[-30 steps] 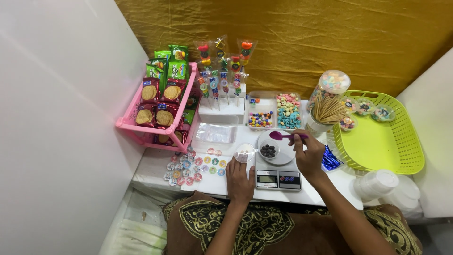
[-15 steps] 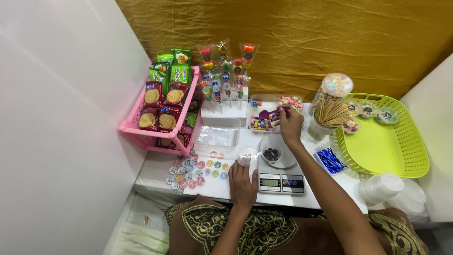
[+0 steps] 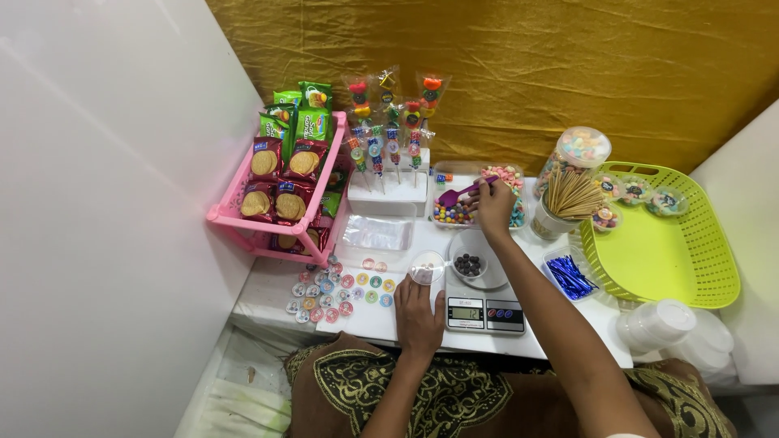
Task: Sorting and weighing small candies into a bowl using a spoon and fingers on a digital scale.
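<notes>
**A:** So how far along is this? A few dark candies [image 3: 468, 264] are already sitting in the white bowl [image 3: 479, 271] on the small kitchen scale [image 3: 485, 312], just below the middle of the frame.

**B:** Barely started, by the look of it. Only a small cluster is seen in that bowl, so most of the filling seems left to do. The right hand [image 3: 493, 207] is closed around a purple scoop [image 3: 459, 194], which is held over the divided candy tray [image 3: 477, 199] a bit above center (whether anything is in the scoop can't be told).

**A:** And the left hand [image 3: 419, 312]?

**B:** It's laid flat on the white table [image 3: 268, 288] with fingers loosely spread, nothing gripped. A small clear cup [image 3: 427, 267] is touched by the fingertips, or sits just beside them; hard to tell which.

**A:** Any finished stuff?

**B:** A few filled little cups [image 3: 633, 193] can be seen in the green basket [image 3: 690, 268] at the right, near its upper edge, though most of the basket is bare. A stack of clear lids [image 3: 661, 320] is parked at lower right, round stickers [image 3: 337, 285] are laid out left of center, and wooden sticks [image 3: 570, 195] stand in a cup beside the tray.
</notes>
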